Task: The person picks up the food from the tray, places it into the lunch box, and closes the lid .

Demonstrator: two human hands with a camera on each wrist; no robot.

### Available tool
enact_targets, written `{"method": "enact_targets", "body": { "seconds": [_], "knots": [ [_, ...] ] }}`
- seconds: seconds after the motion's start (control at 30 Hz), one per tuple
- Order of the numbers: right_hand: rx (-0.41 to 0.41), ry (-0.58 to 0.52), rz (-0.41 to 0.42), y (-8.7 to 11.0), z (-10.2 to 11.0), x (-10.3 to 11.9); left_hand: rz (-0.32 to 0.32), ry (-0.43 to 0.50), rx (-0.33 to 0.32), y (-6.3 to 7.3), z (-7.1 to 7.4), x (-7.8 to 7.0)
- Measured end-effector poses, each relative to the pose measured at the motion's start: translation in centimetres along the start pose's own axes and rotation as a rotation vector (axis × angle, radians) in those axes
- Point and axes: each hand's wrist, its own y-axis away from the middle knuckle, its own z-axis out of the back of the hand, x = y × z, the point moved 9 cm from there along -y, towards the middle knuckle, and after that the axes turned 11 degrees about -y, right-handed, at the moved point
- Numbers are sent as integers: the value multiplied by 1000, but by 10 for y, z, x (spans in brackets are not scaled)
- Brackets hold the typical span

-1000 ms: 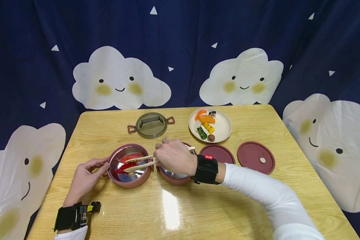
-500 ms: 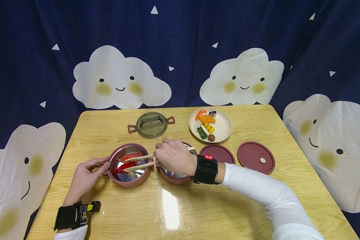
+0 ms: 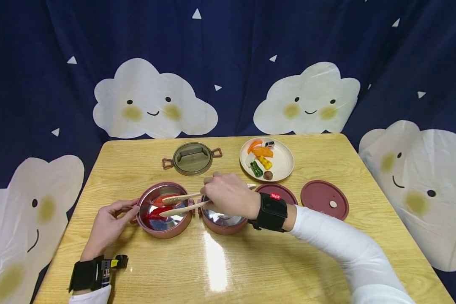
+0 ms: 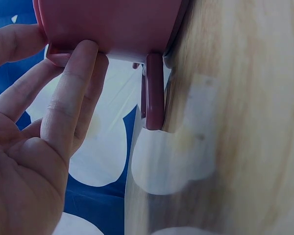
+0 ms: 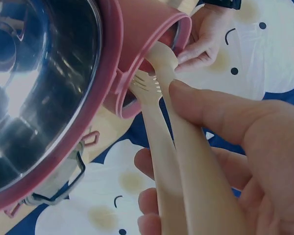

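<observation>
My left hand point(image 3: 108, 223) holds the left pink pot point(image 3: 169, 233) by its side handle and rim. In the left wrist view, fingers point(image 4: 68, 98) lie around the pot's handle point(image 4: 59, 57). Red food pieces point(image 3: 155, 212) lie inside that steel-lined pot. My right hand point(image 3: 229, 196) grips beige tongs point(image 3: 186, 207), one arm ending in a spoon, the other in a fork. Their ends reach over the left pot's rim, apart from each other. Whether they touch the red pieces cannot be told. Under my right hand stands a second pink pot point(image 3: 223, 230), partly covered by it.
A smoky lid point(image 3: 193, 158) with two handles lies at the back. Right of it, a cream plate point(image 3: 283, 162) bears several small food pieces. Two dark red round lids point(image 3: 277, 192) lie at the right, one point(image 3: 319, 198) with a pale dot.
My right hand and the tongs have shifted slightly to the right, and the tong ends with them. The left hand and both pots stay where they were.
</observation>
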Motion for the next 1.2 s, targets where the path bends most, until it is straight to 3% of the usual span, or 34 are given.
{"method": "enact_targets", "body": {
  "seconds": [0.23, 0.57, 0.93, 1.2],
  "knots": [
    [-1, -21, -18, 9, 11, -10, -1, -3, 2, 1, 0, 1],
    [-102, -25, -5, 28, 33, -28, -16, -5, -6, 0, 0, -2],
    [-165, -117, -50, 55, 49, -62, -28, 11, -10, -2, 0, -1],
    [-202, -75, -75, 74, 62, -88, -28, 10, -16, -2, 0, -1]
  ]
}}
